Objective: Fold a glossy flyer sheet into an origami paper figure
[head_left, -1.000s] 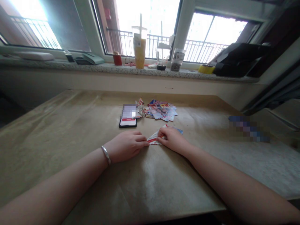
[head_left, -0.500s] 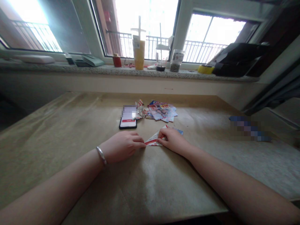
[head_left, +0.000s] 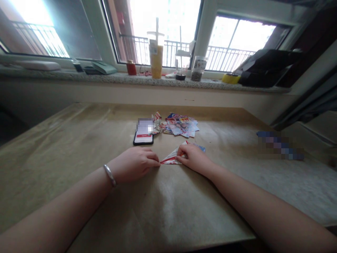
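A folded piece of printed paper (head_left: 170, 156), pale with red stripes, lies on the table in front of me, its narrow point toward the left. My right hand (head_left: 190, 157) has thumb and bent fingers closed on it, hiding its middle; a blue corner shows beyond the knuckles. At the pointed left tip, my left hand (head_left: 139, 162) pinches the paper's end, fingers drawn together. A silvery bracelet (head_left: 109, 175) circles the left wrist. Just beyond the left hand rests a phone (head_left: 143, 137) with a lit screen, partly blurred.
Crumpled or folded paper pieces (head_left: 158, 123) lie beside the phone, and a fanned pile of printed sheets (head_left: 183, 125) is right of them. A blurred blue item (head_left: 279, 145) lies at the table's right. Drinks, jars and yellow tape (head_left: 230, 78) stand on the windowsill (head_left: 105, 79).
My left hand has slid slightly left along the paper's lower edge, uncovering more of the narrow tip. My right hand has stayed almost in place.
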`<state>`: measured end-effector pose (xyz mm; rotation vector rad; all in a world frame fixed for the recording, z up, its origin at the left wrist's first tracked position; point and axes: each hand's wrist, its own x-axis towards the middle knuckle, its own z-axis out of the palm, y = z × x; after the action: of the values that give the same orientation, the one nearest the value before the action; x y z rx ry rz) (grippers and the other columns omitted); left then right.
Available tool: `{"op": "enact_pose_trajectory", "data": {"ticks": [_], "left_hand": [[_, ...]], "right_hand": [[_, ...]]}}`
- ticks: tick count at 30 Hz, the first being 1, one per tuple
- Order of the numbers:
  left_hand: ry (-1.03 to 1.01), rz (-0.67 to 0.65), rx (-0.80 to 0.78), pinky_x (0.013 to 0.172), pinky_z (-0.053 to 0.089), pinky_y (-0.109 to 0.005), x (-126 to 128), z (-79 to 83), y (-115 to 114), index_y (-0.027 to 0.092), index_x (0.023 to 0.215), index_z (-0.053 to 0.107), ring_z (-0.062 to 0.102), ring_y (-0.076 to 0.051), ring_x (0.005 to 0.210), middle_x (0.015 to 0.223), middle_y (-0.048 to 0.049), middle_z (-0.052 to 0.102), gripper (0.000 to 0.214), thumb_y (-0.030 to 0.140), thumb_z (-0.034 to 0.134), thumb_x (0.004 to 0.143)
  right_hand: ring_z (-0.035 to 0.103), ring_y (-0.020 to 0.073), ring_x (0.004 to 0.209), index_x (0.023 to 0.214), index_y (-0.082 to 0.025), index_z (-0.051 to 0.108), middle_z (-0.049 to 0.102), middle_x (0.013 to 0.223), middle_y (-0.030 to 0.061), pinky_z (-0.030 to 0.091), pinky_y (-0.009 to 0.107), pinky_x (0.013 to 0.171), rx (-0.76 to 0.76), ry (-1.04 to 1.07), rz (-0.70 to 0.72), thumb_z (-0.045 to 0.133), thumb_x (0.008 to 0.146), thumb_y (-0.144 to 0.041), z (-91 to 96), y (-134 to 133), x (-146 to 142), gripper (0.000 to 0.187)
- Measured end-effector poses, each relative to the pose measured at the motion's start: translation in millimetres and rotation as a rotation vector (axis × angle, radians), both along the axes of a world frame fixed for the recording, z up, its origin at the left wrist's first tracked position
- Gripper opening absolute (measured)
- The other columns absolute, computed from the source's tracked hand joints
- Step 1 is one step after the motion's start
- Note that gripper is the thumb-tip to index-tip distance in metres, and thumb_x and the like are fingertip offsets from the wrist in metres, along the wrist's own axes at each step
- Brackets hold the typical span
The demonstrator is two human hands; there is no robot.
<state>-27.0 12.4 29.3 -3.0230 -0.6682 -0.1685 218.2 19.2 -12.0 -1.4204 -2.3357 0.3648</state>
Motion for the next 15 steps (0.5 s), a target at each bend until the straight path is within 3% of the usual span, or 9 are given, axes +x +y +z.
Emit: {"op": "enact_pose_trajectory", "data": {"ticks": [10,15], "left_hand": [[-0.063,0.064,-0.061,0.079,0.050,-0.027,-1.6,-7.5,-0.4,0.021,0.095,0.066,0.062,-0.016,0.089,0.106,-0.0006,0.067,0.027,0.010,0.046,0.080],[-0.121,0.057,-0.033,0.082,0.050,-0.031,5.0,-14.0,-1.8,0.022,0.115,0.058,0.059,-0.018,0.095,0.111,-0.0048,0.064,0.033,0.016,0.046,0.086]], "right_hand": [[0.053,0.0157,0.072,0.072,-0.019,0.061,0.064,0.074,0.0022,0.033,0.024,0.064,0.013,0.005,-0.004,0.063,0.076,-0.025,-2.8,0.8,-0.7,0.008],[0.052,0.0151,0.071,0.072,-0.018,0.061,0.064,0.073,0.0019,0.032,0.024,0.063,0.016,0.015,-0.007,0.063,0.076,-0.025,-3.2,1.2,-1.1,0.008]]}}
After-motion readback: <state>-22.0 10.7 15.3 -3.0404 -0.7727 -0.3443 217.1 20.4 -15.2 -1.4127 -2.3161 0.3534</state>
